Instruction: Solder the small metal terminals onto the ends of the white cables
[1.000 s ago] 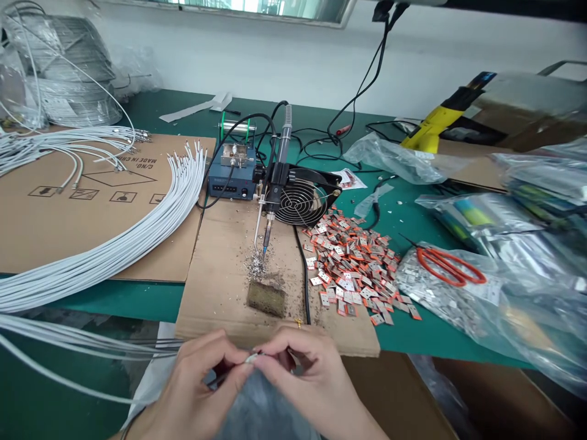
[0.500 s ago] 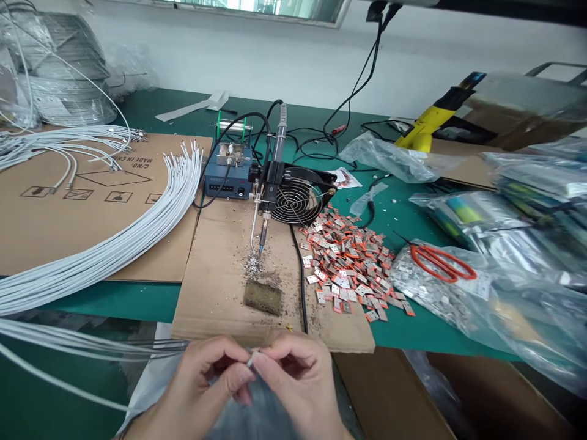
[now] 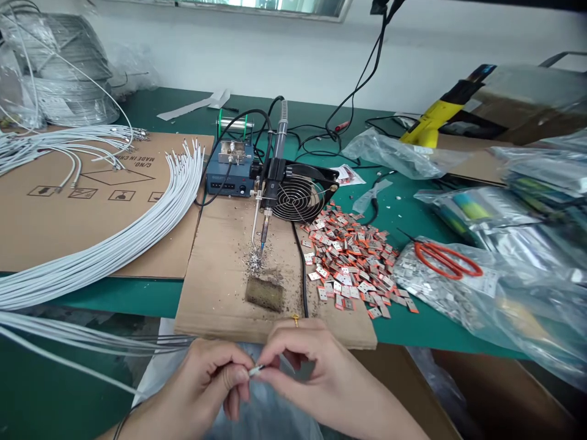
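Just in front of the bench edge, my left hand (image 3: 208, 370) pinches a white cable (image 3: 254, 370) close to its end, between thumb and forefinger. The dark tip of that cable meets the thumb and forefinger of my right hand (image 3: 305, 360), which are closed around it. What exactly lies at the tip is too small to make out. Several loose white cables (image 3: 92, 335) run in from the left towards my left wrist. Beyond my hands, a dirty brown sponge (image 3: 265, 294) lies on the cardboard (image 3: 215, 299), below the tip of a mounted soldering iron (image 3: 270, 195).
A bundle of white cables (image 3: 137, 244) curves across the left side. A blue soldering station (image 3: 229, 180) and a round fan (image 3: 298, 198) stand behind. Small orange-and-silver pieces (image 3: 353, 256) are heaped right of centre. Red-handled scissors (image 3: 449, 260) rest on plastic bags; a yellow heat gun (image 3: 431, 122) lies behind.
My right hand has turned and its fingers have slid to the right along the cable, so more of the cable end shows. My left hand keeps its pinch.
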Demonstrator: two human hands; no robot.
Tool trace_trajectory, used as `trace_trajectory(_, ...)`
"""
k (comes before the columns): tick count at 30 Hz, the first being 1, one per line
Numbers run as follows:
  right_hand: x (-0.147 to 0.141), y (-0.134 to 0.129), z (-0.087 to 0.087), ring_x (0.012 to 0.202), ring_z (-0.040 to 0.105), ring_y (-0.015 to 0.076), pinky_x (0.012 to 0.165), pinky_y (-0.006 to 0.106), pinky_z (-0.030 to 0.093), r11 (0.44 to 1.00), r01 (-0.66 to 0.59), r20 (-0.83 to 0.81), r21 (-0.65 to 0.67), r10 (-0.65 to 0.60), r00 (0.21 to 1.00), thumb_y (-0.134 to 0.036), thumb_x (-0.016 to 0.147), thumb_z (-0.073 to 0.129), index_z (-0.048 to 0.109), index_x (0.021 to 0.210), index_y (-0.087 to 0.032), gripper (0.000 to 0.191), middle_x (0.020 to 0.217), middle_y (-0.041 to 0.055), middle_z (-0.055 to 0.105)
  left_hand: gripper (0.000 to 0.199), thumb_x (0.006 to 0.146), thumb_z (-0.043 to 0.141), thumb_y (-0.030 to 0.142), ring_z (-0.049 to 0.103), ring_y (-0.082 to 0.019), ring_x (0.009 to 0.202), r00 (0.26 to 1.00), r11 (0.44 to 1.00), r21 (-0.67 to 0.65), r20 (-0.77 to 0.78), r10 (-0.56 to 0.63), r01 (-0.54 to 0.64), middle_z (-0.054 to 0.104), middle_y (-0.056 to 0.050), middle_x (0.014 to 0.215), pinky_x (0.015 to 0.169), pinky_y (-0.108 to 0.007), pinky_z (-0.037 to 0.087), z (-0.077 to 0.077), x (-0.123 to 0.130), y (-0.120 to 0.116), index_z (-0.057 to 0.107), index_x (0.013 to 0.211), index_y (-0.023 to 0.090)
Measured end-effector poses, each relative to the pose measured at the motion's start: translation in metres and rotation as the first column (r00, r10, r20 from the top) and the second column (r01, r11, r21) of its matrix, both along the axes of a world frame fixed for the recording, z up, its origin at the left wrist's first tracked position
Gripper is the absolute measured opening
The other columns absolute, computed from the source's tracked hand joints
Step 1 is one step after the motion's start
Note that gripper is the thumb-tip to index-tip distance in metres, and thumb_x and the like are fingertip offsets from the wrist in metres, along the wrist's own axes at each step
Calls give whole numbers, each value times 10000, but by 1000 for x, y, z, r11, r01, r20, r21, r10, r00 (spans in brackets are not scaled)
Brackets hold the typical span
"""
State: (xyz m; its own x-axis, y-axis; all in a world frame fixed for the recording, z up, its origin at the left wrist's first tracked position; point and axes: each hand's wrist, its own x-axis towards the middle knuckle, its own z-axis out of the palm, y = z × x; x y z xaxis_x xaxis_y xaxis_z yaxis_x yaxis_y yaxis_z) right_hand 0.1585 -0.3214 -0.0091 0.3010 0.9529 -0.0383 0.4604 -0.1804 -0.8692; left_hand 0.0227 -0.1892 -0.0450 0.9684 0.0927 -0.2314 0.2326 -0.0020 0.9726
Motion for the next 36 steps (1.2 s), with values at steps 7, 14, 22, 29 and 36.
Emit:
trace_trajectory(7,-14,10,-25,467,389,61,445,190,286,949,146,-349,279,-41,936,-177,705,656,572,589,-129,151,514,-10,488,501,804,448,594,505,-79,446,999,978,-208,-35,9,-16,502,-16,527,486,-178,400,1,2,-2,456,635,122)
trace_trajectory(14,-10,-3,-30,524,425,93,489,223,323,972,115,-321,205,-44,946,-269,744,654,622,741,-175,100,626,6,549,339,827,522,446,610,-131,650,997,985,-174,-80,5,-19,648,-69,698,632,-212,455,11,-4,5,601,726,132)
trace_trajectory(22,86,-27,-7,751,523,203,690,340,375,930,368,654,12,-285,701,-174,846,496,624,853,-158,129,790,68,598,262,635,719,389,506,-93,497,916,916,-80,-125,381,-392,547,-5,564,502,-180,404,20,-13,34,607,595,156)
trace_trajectory(29,113,-8,-12,803,450,204,718,331,359,968,159,675,-195,14,738,-153,804,568,591,750,-167,60,835,59,544,291,756,592,415,454,-72,466,967,983,124,-198,159,-136,461,23,547,448,-164,402,26,16,66,600,826,132)
trace_trajectory(36,118,-11,-7,698,540,192,620,323,407,982,173,613,-70,-95,784,-224,834,522,600,906,-175,116,769,53,611,327,787,540,338,415,-61,396,953,983,159,-299,-40,92,418,54,544,327,-142,359,35,70,83,562,1013,102)
